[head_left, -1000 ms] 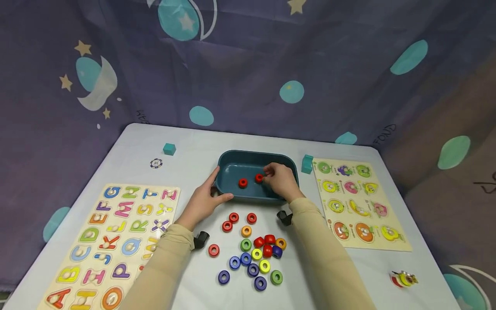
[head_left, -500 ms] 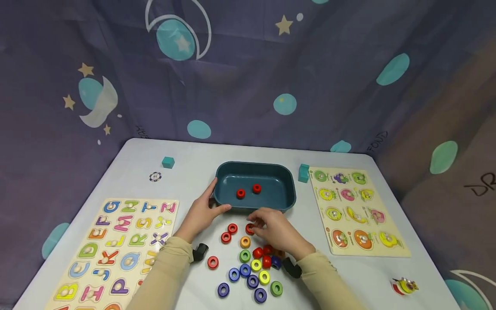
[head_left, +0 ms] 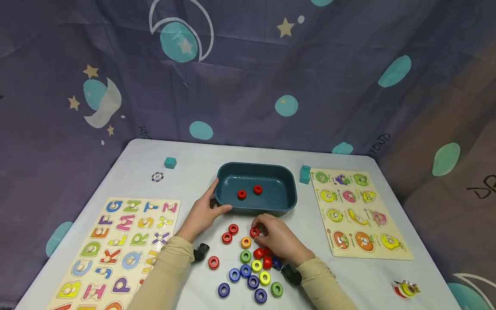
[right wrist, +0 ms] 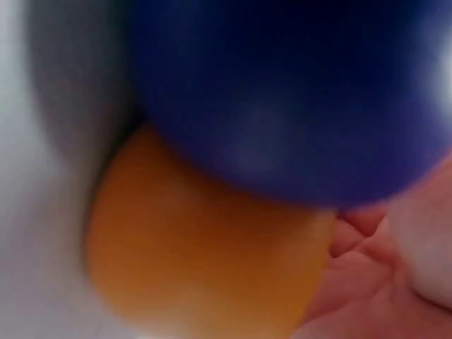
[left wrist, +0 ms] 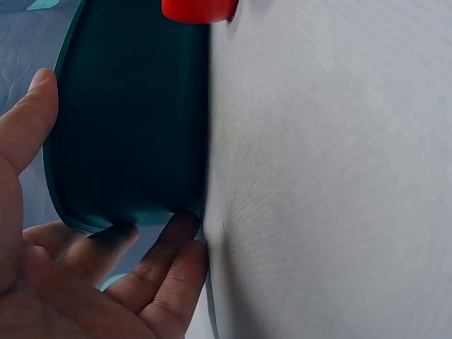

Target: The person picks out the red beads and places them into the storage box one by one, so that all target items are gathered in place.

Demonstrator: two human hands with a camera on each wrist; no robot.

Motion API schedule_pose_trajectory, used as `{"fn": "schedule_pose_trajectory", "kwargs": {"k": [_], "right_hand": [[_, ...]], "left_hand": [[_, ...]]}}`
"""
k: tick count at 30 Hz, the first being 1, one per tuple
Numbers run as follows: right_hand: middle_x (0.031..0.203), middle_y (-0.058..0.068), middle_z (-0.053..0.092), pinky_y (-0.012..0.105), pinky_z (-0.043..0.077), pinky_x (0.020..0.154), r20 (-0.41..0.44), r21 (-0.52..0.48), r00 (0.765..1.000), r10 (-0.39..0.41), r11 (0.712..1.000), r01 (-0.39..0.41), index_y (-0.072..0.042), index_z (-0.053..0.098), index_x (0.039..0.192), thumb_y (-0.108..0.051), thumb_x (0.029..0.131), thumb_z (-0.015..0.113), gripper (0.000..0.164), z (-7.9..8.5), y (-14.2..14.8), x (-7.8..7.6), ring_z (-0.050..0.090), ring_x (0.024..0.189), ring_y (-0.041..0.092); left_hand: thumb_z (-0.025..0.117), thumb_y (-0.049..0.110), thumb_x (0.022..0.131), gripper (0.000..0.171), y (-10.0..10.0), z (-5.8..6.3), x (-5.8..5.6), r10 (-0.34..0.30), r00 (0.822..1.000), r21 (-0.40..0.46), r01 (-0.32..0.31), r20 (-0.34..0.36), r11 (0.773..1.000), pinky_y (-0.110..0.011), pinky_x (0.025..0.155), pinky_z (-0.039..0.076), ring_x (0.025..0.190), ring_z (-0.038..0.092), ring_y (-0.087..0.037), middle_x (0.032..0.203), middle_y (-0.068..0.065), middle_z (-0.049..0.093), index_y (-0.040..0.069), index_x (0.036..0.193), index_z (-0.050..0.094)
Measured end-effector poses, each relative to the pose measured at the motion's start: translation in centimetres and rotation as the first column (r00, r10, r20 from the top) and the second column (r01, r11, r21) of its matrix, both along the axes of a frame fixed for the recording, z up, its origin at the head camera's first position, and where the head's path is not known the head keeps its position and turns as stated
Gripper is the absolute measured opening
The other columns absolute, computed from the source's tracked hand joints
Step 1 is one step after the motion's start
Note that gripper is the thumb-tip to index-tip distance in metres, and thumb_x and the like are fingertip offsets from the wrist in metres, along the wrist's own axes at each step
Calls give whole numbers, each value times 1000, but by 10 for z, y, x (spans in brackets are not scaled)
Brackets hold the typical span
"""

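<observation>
Gathering seems in hand: right hand (head_left: 277, 237) pinches red ring (head_left: 252, 235) outside teal tray (head_left: 276, 193) at 6 o'clock; left hand (head_left: 200, 216), fingers extended, braces tray's 8 o'clock. Next likely needs lift toward 12.

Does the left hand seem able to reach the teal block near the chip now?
Probably yes: only bare table shows between the left hand and the teal block, though that hand holds the tray and would need to release it.
</observation>
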State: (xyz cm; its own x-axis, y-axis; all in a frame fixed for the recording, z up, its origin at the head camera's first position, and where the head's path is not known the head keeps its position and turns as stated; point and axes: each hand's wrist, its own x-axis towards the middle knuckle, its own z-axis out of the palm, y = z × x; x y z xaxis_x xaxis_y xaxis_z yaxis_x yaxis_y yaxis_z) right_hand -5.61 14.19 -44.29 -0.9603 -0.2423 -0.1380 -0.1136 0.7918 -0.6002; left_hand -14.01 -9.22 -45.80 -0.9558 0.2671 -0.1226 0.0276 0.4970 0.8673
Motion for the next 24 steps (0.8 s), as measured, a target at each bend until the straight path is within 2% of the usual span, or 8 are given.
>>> {"fn": "schedule_pose_trajectory", "kwargs": {"k": [4,9,12,16,24], "right_hand": [[95,-9,58,21,50,72,13,-103,998,-65,993,66,-22,64,102,-17,81,77,25,10,11,3,55,83,11],[95,-5,63,21,52,70,-81,-192,984,-159,971,141,-17,65,106,-17,80,78,28,34,33,-5,58,81,12],[96,0,64,23,52,69,-126,-171,966,-228,964,205,-15,65,107,-18,82,77,28,39,47,-21,59,81,13],[97,5,64,25,51,69,-130,-112,949,-289,955,276,-12,64,109,-18,84,75,28,41,52,-44,58,83,16],[97,8,65,34,52,76,-136,38,960,-246,967,254,-7,65,107,-14,84,74,26,44,39,-77,59,86,20]], "left_hand": [[75,42,81,93,1,1,-1,5,1000,-9,-5,0,1000,-49,111,37,130,53,-28,150,-11,43,44,151,14],[75,45,80,94,-2,3,-2,2,1000,-9,-2,-8,1000,-50,111,36,130,52,-28,150,-11,43,44,152,14],[75,45,80,95,-3,3,-2,-4,1000,-7,4,-8,1000,-50,112,36,130,52,-29,150,-12,42,42,152,13],[75,44,80,95,-4,3,-1,-5,1000,-8,5,0,1000,-51,112,35,131,52,-30,151,-13,41,41,153,14],[75,40,81,93,0,4,1,-1,1000,6,1,2,1000,-51,112,35,130,52,-29,151,-12,41,41,153,15]]}}
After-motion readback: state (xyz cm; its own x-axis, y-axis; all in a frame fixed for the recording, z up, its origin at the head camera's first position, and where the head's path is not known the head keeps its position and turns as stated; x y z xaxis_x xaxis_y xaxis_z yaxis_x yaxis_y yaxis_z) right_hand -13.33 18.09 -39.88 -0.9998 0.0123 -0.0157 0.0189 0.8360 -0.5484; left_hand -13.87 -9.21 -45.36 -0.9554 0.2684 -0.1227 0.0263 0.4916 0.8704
